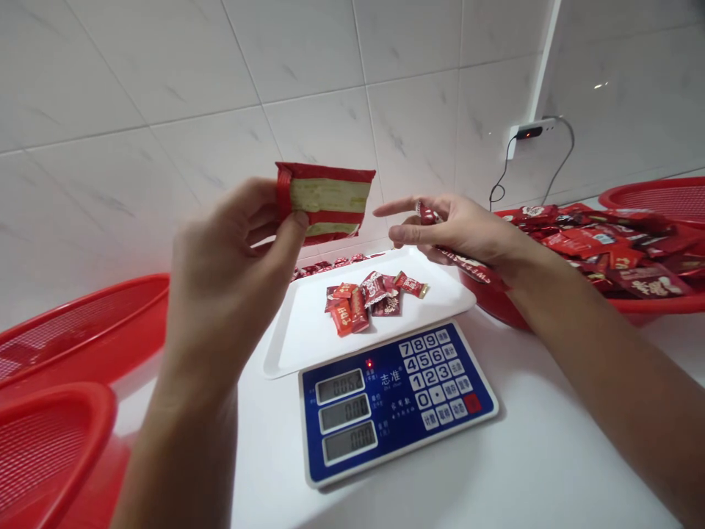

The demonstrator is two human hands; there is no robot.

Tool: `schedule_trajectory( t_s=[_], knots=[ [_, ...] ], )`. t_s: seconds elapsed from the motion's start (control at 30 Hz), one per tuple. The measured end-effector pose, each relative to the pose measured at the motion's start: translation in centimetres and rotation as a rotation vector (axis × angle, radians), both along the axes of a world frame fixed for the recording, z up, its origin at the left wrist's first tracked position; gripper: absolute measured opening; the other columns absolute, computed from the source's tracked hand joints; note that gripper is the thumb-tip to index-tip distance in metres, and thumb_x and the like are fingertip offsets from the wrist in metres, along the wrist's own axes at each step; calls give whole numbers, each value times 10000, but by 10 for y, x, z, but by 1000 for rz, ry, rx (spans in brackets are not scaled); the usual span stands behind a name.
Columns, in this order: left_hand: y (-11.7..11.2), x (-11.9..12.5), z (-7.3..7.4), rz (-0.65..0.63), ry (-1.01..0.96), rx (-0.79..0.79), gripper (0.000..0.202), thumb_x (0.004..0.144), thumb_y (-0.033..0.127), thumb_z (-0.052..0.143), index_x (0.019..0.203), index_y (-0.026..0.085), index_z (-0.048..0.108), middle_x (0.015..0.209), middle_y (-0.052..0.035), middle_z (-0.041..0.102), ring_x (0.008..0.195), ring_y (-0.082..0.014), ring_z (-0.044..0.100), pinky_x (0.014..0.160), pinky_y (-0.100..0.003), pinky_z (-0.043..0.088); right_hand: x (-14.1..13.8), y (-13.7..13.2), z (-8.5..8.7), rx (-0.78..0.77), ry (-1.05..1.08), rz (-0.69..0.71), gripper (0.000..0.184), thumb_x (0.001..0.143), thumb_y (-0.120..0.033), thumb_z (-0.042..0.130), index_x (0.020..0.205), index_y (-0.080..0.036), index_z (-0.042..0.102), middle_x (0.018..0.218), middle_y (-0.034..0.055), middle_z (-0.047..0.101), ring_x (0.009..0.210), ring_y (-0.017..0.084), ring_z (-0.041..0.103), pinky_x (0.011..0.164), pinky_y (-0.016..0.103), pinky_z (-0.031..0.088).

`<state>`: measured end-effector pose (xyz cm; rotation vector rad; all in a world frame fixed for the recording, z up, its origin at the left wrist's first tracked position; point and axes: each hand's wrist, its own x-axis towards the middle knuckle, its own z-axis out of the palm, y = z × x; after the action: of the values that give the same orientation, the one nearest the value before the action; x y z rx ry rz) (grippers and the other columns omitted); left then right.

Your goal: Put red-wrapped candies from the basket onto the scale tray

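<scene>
My left hand (231, 272) is raised and pinches a flat red-and-cream candy packet (324, 202) between thumb and fingers. My right hand (454, 229) hangs over the back of a white plastic tray (297, 334), with a small red-wrapped candy (425, 213) held in its fingers. A red printed wrapper (474, 270) shows beneath that hand, and I cannot tell whether it is held. Several red-wrapped candies (363, 305) lie in a loose heap on the tray, below and between my hands. The tray rests on a blue-faced digital scale (396, 400).
A red mesh basket (496, 308) heaped with wrapped candies stands to the right, with another red basket (655, 198) behind it. Two red baskets (82, 330) sit at the left. White tiles rise behind the white counter (551, 455), with a plugged-in wall socket (529, 136).
</scene>
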<state>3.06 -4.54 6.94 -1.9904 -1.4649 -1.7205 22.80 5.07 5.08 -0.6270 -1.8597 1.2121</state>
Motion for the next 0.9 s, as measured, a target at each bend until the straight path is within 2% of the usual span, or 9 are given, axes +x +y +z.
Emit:
schedule_trajectory(
  t_s=[0.17, 0.27, 0.4, 0.53, 0.6, 0.67, 0.73, 0.8, 0.9],
  knots=[
    [-1, 3, 0, -21, 11, 1, 245, 830, 123, 644, 1037, 224, 728, 944, 16, 757, 816, -113, 712, 748, -158, 586, -2, -2, 1, 47, -33, 4, 490, 753, -505, 751, 1143, -224, 655, 734, -17, 549, 496, 51, 387, 459, 206, 302],
    [-2, 1, 2, 22, -21, 31, 263, 816, 115, 657, 1037, 232, 736, 942, 19, 760, 836, -126, 715, 772, -170, 590, -4, 6, -5, 57, -123, -67, 504, 678, -521, 799, 1070, -223, 689, 792, -6, 567, 554, 59, 435, 518, 211, 335],
    [-1, -5, 4, 72, -34, 37, 279, 809, 140, 674, 1058, 248, 739, 961, 25, 762, 834, -130, 718, 795, -182, 590, -10, 24, -19, -94, -205, -67, 417, 677, -489, 804, 952, -194, 697, 705, -17, 557, 494, 59, 395, 480, 221, 310],
    [-1, -7, 3, 74, -49, 39, 276, 797, 171, 700, 1054, 263, 740, 1035, 28, 755, 897, -168, 722, 775, -218, 604, -13, 34, -23, -232, -109, -21, 168, 871, -298, 625, 793, -152, 654, 587, -34, 487, 425, 54, 321, 408, 220, 266],
    [0, -7, 1, 52, -61, 50, 274, 793, 168, 702, 1047, 263, 740, 1036, 28, 754, 914, -176, 721, 774, -225, 607, -9, 32, -20, -234, -68, -64, 123, 897, -167, 552, 858, -131, 663, 560, -49, 452, 417, 50, 304, 392, 208, 238],
    [3, -4, -2, 35, -68, 52, 262, 802, 166, 691, 1046, 250, 735, 1015, 18, 757, 905, -169, 719, 790, -223, 601, -2, 26, -15, -192, -54, -48, 122, 901, -168, 568, 960, -119, 663, 549, -65, 425, 417, 44, 303, 383, 197, 209],
    [8, 1, -6, -25, -85, 24, 246, 812, 169, 678, 1046, 230, 725, 988, 0, 757, 884, -160, 717, 794, -220, 597, 3, 17, -10, -138, -55, 63, 254, 868, -307, 663, 1058, -138, 647, 554, -76, 409, 420, 42, 302, 383, 192, 193],
    [13, 9, -11, -188, -92, -90, 239, 834, 193, 658, 1065, 223, 713, 998, -25, 753, 880, -165, 716, 799, -238, 600, 3, 7, -6, -103, -30, 173, 431, 801, -462, 719, 1111, -177, 628, 552, -87, 388, 415, 43, 282, 387, 195, 187],
    [13, 18, -15, -376, -34, -266, 227, 862, 245, 639, 1079, 239, 706, 1038, -52, 744, 918, -193, 716, 816, -277, 604, 4, -5, 2, -56, 59, 44, 403, 792, -506, 710, 1050, -208, 625, 553, -78, 400, 423, 55, 305, 408, 206, 214]
  ],
)
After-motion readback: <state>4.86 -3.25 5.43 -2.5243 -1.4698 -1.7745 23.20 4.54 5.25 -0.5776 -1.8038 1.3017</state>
